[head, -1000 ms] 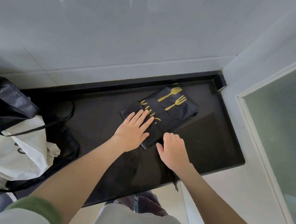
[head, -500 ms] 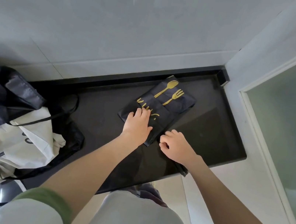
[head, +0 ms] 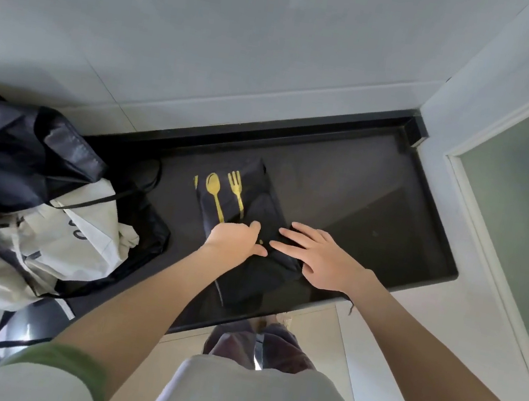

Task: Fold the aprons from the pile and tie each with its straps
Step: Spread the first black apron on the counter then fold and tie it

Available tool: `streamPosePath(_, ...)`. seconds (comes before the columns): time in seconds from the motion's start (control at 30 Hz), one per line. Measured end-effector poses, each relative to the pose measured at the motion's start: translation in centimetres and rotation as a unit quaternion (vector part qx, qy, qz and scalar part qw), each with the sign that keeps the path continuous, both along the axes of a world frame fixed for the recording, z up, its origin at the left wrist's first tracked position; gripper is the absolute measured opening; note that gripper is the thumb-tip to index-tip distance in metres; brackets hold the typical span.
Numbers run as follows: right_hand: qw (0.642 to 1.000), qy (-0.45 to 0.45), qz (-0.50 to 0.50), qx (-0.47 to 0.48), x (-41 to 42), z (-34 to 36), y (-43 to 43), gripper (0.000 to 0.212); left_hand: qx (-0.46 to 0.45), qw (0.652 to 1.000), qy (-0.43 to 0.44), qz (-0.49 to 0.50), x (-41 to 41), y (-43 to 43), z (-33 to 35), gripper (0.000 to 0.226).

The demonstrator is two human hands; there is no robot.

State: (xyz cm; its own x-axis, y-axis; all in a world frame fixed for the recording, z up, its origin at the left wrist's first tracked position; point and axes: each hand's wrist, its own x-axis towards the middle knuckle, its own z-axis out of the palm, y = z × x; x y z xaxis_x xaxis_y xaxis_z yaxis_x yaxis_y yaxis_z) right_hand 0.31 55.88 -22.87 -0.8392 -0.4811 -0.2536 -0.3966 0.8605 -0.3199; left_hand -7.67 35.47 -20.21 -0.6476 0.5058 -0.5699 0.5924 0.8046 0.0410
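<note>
A black folded apron lies on the dark desk. The left hand curls its fingers into a fold. The right hand presses flat, fingers spread. Folding looks nearly done; next, find the straps and tie them.

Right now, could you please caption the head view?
Left hand and right hand touch a folded black apron on a counter.
</note>
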Motion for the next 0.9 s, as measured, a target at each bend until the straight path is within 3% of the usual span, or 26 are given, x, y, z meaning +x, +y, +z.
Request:
streamPosePath(0.13,0.998,0.043,0.04,0.005,-0.3,-0.3,-0.1,0.06,0.106,0.994,0.015,-0.013,-0.1,-1.5,-0.4,0.045)
streamPosePath(0.23,0.996,0.025,-0.05,-0.066,-0.1,-0.7,-0.2,0.047,0.18,0.983,0.019,-0.02,0.2,-3.5,-0.9,0.057)
streamPosePath(0.3,0.986,0.001,-0.123,-0.114,-0.2,-0.5,0.1,0.04,0.183,0.98,0.062,-0.047,0.8,-5.1,-1.4,0.066)
streamPosePath(0.43,0.972,-0.098,-0.182,-0.113,-1.5,1.4,0.0,0.043,0.118,0.987,0.098,-0.048,1.1,-7.1,-2.2,0.069)
streamPosePath(0.6,0.91,-0.12,-0.357,-0.175,-4.7,2.7,-2.9,0.032,0.08,0.99,0.067,-0.098,-0.1,-5.9,-2.3,0.089)
streamPosePath(0.8,0.801,-0.149,-0.521,-0.255,-8.5,1.7,-5.8,0.055,0.09,0.985,0.029,-0.145,-1.9,-5.3,-2.8,0.1)
streamPosePath(0.9,0.789,-0.124,-0.537,-0.272,-10.4,1.3,-5.7,0.05,0.099,0.98,0.03,-0.167,-2.2,-5.4,-3.1,0.1)
